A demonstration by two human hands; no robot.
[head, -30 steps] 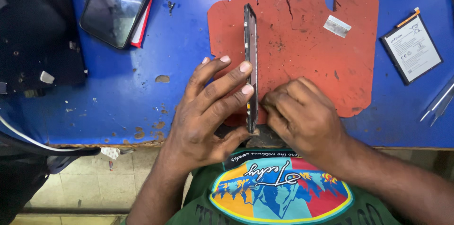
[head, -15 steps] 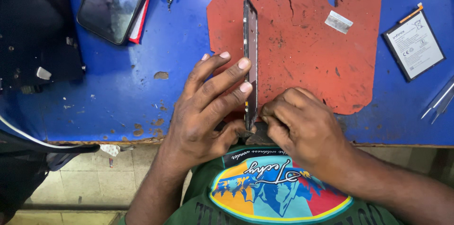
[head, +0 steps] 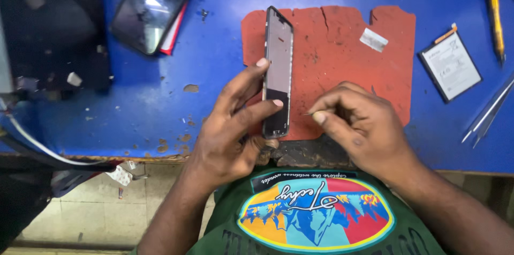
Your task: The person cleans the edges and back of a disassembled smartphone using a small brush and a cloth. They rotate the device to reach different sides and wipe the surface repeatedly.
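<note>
The left hand (head: 230,132) grips a phone frame (head: 278,73) near its lower end, fingers spread along its left edge and face, thumb tucked below. The frame stands tilted on its long side at the centre of the picture, its pale inner face turned to the right, over the left part of a worn red mat (head: 342,57). The right hand (head: 358,126) sits just right of the frame, thumb and forefinger pressed together on something thin and small; what it is cannot be told. Its fingertips are apart from the frame by a narrow gap.

Half a second ago the frame showed nearly edge-on, a thin dark strip, and the right hand was curled tight against its lower end. Now the frame has turned so its inner face shows, and the right hand has drawn a little away to the right.

Around them lies a blue table (head: 214,46) with chipped paint. On the mat's upper right is a small silvery scrap (head: 373,39). Right of the mat rests a flat battery (head: 450,65), with tweezers (head: 490,110) at the right edge and a yellow-handled tool (head: 495,22) in the upper right corner. In the upper left lies a dark phone (head: 152,6) on something red and white. At the bottom of the frame is the person's green shirt (head: 316,217) with a colourful print.
</note>
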